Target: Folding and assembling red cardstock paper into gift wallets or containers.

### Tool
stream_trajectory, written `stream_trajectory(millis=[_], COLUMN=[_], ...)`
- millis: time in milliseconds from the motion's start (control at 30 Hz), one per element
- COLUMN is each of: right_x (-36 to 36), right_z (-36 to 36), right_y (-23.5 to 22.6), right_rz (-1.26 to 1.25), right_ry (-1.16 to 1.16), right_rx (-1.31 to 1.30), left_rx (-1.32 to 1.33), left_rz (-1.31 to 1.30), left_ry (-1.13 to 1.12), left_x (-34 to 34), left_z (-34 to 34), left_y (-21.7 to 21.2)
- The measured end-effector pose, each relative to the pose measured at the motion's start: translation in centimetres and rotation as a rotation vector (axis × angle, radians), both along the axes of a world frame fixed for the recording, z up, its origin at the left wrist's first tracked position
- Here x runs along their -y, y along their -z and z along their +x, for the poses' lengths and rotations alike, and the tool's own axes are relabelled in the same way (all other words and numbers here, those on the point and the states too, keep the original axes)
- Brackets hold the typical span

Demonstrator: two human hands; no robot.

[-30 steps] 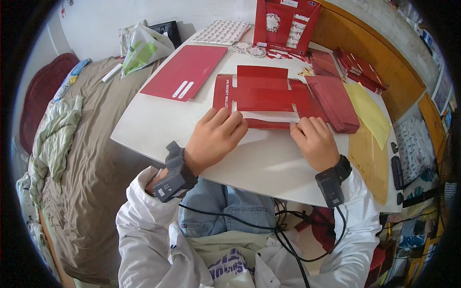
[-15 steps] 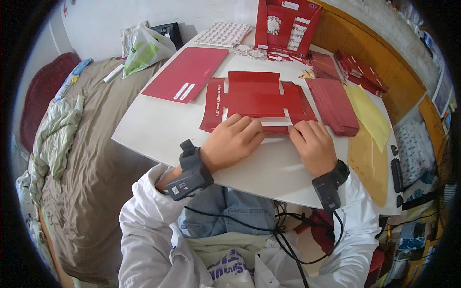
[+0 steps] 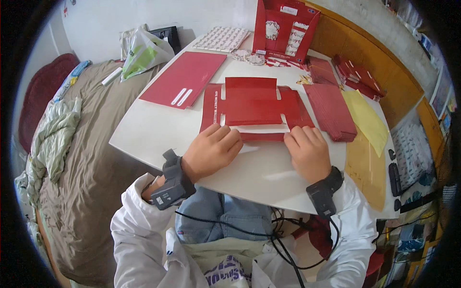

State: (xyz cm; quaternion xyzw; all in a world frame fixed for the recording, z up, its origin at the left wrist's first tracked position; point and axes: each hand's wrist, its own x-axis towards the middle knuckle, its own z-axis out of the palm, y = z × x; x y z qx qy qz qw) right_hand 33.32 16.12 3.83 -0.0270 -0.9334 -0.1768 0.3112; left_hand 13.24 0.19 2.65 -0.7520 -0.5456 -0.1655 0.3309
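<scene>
A red die-cut cardboard piece point(image 3: 252, 105) with slots and a raised far flap lies before me, seemingly on top of other red card. My left hand point(image 3: 211, 152) is at its near left edge, fingers curled and pressed together on the card. At the near right corner my right hand point(image 3: 309, 151) pinches the card's edge, with the thumb mostly hidden. A pale gap shows along the near fold between the hands. Black devices are strapped round both wrists.
Right of the card lie a red card stack point(image 3: 331, 113), a yellow sheet point(image 3: 365, 120) and a tan envelope point(image 3: 367, 168). A red sheet point(image 3: 182, 79) lies left. Behind stand a red display box point(image 3: 285, 31) and patterned sheets point(image 3: 222, 38). Black cables point(image 3: 283, 240) cross my lap.
My left hand has moved left and toward me along the card's near edge. My right hand has shifted slightly nearer. The pale gap at the near fold looks wider.
</scene>
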Motion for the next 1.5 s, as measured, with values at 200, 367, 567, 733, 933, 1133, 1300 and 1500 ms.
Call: stream_trajectory(millis=[200,367,567,733,933,1133,1300,1500], right_x=[1.6,1.4,1.2,0.9,0.7,0.0,0.0,-0.4], right_z=[-1.1,-0.9,-0.9,-0.7,-0.7,-0.2,0.0,0.0], right_y=[0.7,0.9,0.7,0.4,0.4,0.1,0.2,0.6], right_rz=[0.03,-0.034,-0.028,0.026,0.018,0.091,0.051,0.004], right_ry=[-0.149,-0.146,-0.142,-0.096,-0.124,-0.071,-0.048,-0.037], right_rx=[-0.038,-0.01,-0.028,-0.015,0.012,0.009,0.028,0.008], left_rx=[-0.061,-0.1,-0.066,-0.043,-0.067,-0.028,-0.029,0.023], left_rz=[0.047,0.052,-0.003,0.028,0.045,0.038,-0.006,-0.045], left_ry=[0.095,0.077,0.116,0.05,-0.018,0.012,-0.033,-0.048], left_x=[-1.0,-1.6,-1.9,-1.4,-0.5,-0.5,-0.1,-0.4], left_z=[1.8,2.0,1.9,0.9,0.7,0.0,-0.2,0.3], left_y=[-0.1,-0.3,0.1,0.3,0.2,0.1,0.2,0.0])
